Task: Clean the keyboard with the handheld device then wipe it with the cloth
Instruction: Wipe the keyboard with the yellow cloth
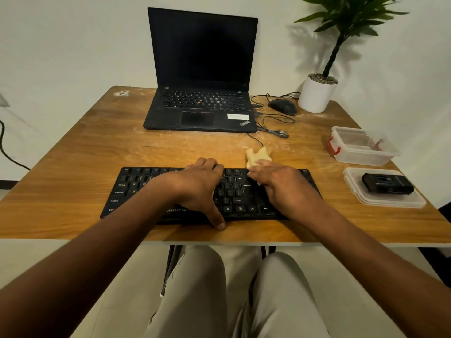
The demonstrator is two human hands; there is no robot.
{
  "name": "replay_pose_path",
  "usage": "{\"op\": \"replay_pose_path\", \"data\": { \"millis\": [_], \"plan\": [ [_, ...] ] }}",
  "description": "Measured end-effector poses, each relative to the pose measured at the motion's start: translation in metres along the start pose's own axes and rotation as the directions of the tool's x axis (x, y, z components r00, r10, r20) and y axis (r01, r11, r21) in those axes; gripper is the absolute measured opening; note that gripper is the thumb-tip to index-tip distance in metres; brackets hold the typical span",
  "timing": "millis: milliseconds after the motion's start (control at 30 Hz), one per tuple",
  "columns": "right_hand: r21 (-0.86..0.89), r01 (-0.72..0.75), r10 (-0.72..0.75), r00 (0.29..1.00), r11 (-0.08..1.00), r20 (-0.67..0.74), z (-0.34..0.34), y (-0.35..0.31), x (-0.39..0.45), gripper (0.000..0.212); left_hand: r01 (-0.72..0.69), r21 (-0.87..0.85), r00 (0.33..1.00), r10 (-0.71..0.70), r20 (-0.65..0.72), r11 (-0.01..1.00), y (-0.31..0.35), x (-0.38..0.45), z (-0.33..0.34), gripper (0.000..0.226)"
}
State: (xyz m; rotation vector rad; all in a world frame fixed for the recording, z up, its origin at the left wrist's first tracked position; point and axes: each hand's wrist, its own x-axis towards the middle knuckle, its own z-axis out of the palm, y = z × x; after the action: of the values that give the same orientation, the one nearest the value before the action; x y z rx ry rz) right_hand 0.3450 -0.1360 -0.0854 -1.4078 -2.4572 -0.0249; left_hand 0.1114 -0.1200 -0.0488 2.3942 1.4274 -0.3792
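From where I sit, the wooden table (73, 152) fills the view, and on its near edge lies the black keyboard (136, 191), running almost square to me. My left hand (197, 189) rests flat over the middle of the keys, fingers reaching to the far rim and the thumb stretched down past the near edge onto the wood, so it steadies the board rather than grasping it. Behind it, at the back of the table, stands an open laptop (202, 76) with a dark screen. Just right of the left hand, my right hand (280, 184) is curled around a pale yellow cloth (258, 156), pressing it on the right part of the keyboard; a bunch of the cloth sticks out beyond the far rim. Farther right I see a mouse (283, 106) with its cable, a white plant pot (316, 95), a clear container (361, 147), and the black handheld device (387, 183) lying on a clear lid (390, 201), well apart from both hands.
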Motion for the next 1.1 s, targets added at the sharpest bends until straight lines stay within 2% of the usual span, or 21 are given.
{"op": "replay_pose_path", "data": {
  "millis": [133,300,433,533,633,700,733,833,900,1033,1100],
  "plan": [
    [-0.038,0.069,-0.071,0.997,0.997,-0.036,-0.007,-0.006,-0.030,0.042,0.002,-0.005,1.000,-0.002,-0.002,1.000,-0.001,0.000,0.001,0.138],
    [-0.011,-0.156,0.155,0.987,0.988,-0.040,-0.014,0.021,-0.023,0.037,0.000,-0.008,1.000,0.000,0.005,1.000,0.000,0.000,-0.001,0.137],
    [0.046,-0.100,0.101,0.994,0.994,-0.037,0.000,-0.001,-0.001,0.042,0.010,-0.011,1.000,-0.010,0.007,1.000,0.001,0.000,-0.001,0.138],
    [0.062,-0.053,0.055,0.998,0.997,-0.033,0.000,-0.013,-0.017,0.046,0.010,-0.016,1.000,-0.010,0.006,1.000,0.002,-0.001,-0.001,0.138],
    [0.104,-0.073,0.074,0.997,0.992,-0.004,-0.014,-0.004,-0.041,0.050,0.006,-0.025,1.000,-0.006,0.001,1.000,0.001,-0.001,-0.001,0.137],
    [0.141,-0.143,0.140,0.990,0.980,0.028,-0.032,0.003,-0.049,0.048,0.001,-0.022,1.000,-0.001,-0.002,1.000,0.001,-0.001,0.000,0.136],
    [0.153,-0.183,0.184,0.983,0.971,0.010,-0.041,0.005,-0.050,0.046,-0.001,-0.019,1.000,0.001,-0.001,1.000,0.001,-0.001,0.000,0.137],
    [0.191,-0.276,0.311,0.931,0.942,-0.191,-0.055,-0.002,-0.042,0.041,0.001,-0.013,1.000,-0.001,-0.004,1.000,0.002,-0.001,0.000,0.137],
    [0.195,-0.305,0.346,0.908,0.932,-0.234,-0.049,-0.016,-0.032,0.044,0.005,-0.013,1.000,-0.005,-0.005,1.000,0.001,-0.001,0.000,0.138],
    [0.093,-0.243,0.245,0.970,0.966,-0.008,-0.019,-0.046,-0.027,0.033,0.004,-0.002,1.000,-0.004,-0.008,1.000,0.000,0.000,0.002,0.139],
    [0.074,-0.239,0.237,0.971,0.968,0.028,-0.015,-0.051,-0.031,0.030,0.006,-0.005,1.000,-0.006,-0.007,1.000,-0.002,0.002,0.002,0.139]
  ]
}}
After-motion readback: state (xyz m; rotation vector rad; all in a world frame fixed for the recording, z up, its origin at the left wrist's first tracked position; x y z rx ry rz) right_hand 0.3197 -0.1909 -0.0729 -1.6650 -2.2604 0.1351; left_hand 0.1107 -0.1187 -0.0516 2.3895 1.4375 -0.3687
